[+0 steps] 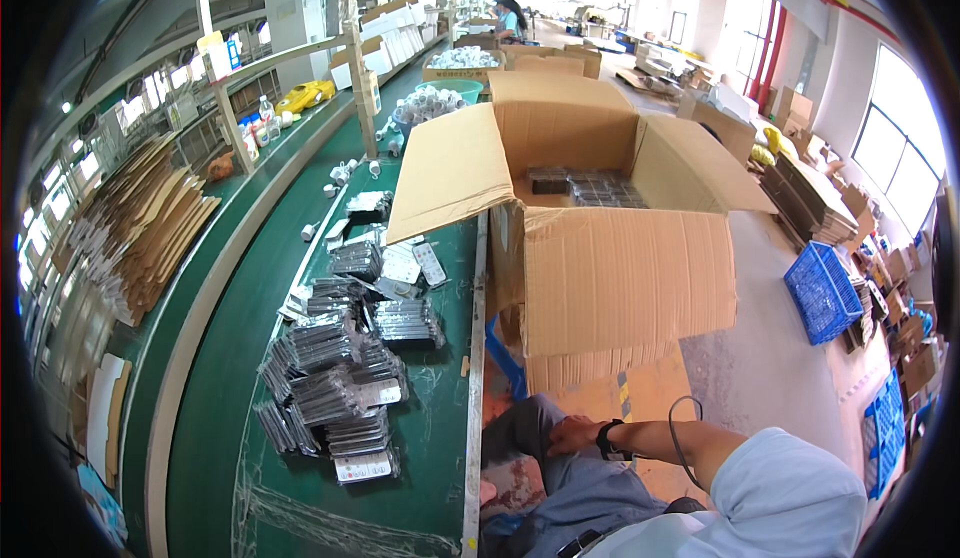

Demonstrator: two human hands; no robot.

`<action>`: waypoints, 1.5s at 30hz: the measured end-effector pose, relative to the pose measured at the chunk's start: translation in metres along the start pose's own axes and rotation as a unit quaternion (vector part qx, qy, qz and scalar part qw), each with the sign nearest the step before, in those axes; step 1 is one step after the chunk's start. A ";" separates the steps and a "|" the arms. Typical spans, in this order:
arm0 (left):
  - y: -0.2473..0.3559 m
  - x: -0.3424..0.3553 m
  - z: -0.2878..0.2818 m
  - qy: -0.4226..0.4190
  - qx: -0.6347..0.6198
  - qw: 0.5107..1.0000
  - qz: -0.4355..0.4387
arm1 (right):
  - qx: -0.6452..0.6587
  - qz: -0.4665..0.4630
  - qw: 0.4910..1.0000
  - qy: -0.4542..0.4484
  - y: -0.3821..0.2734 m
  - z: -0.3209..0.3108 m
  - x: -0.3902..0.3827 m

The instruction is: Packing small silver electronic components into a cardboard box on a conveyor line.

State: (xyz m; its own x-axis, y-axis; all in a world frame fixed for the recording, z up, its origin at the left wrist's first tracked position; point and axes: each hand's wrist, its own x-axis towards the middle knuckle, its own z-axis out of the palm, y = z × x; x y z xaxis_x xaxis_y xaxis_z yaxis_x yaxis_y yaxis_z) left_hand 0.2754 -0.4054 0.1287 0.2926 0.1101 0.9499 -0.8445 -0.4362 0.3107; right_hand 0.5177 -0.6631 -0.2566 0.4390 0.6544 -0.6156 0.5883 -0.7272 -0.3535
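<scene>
Fingers of the right hand [570,436] lie loosely bent against a grey trouser leg [598,478], with nothing seen in their hold; their undersides are hidden, so I cannot tell how far they are open. A dark band [613,440] circles that wrist, and a pale sleeve [790,488] covers the upper arm. The left hand cannot be made out in the head view, so the state of its fingers cannot be told either.

Nearest to the right hand is a large cardboard box [630,283], standing beyond it with its top flaps spread outward. Inside, low down, dark wrapped packs [605,188] sit in rows toward the far side.

Left of the box runs a green tabletop [420,488]. On it lies an untidy heap of flat plastic-wrapped bundles [325,363], some stacked and some leaning; white cards [400,263] lie at its far end. Farther along are loose white fittings [345,171], then more pale pieces [432,105] piled in a container.

At the far left, brown cardboard sheets [150,238] lean in a stack. To the right of the box, a blue plastic basket [825,293] stands tilted. A co-worker [511,23] is in the background, beyond further boxes.
</scene>
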 end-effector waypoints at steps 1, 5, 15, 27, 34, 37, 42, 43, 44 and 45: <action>-0.002 0.001 0.001 0.000 -0.002 1.000 0.006 | 0.005 0.016 1.000 -0.016 0.000 -0.007 -0.001; -0.007 0.002 0.013 0.005 -0.019 1.000 0.018 | 0.016 0.017 1.000 0.006 0.026 0.007 -0.002; 0.000 0.006 0.013 -0.058 0.007 0.998 -0.011 | 0.025 -0.003 0.999 0.021 0.023 0.019 0.012; -0.018 0.005 0.019 -0.074 -0.013 0.997 0.013 | -0.013 -0.012 0.997 0.077 0.017 0.018 0.017; -0.013 0.007 0.020 -0.084 0.002 0.996 -0.003 | 0.021 -0.021 1.000 0.002 0.018 0.009 0.014; -0.014 0.009 0.020 -0.096 0.000 0.995 -0.004 | 0.024 -0.017 1.000 -0.002 0.020 0.011 0.015; -0.016 0.008 0.017 -0.104 -0.019 0.994 0.010 | -0.010 -0.025 1.000 0.007 0.011 0.005 0.009; -0.018 0.009 0.017 -0.105 -0.033 0.994 0.023 | -0.013 -0.031 0.999 0.003 0.009 0.005 0.012; -0.020 0.009 0.018 -0.105 -0.049 0.993 0.034 | -0.016 -0.040 0.999 0.016 0.012 0.010 0.012; -0.024 0.010 0.020 -0.104 -0.063 0.992 0.043 | -0.018 -0.051 0.998 0.029 0.016 0.015 0.013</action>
State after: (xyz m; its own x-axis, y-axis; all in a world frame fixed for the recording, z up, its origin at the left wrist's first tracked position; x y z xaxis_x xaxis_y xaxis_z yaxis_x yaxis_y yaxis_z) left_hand 0.3069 -0.4115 0.1298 0.2926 -0.1155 0.9492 -0.9156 -0.3201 0.2433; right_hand 0.5225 -0.6691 -0.2807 0.4129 0.7366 -0.5356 0.6558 -0.6486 -0.3863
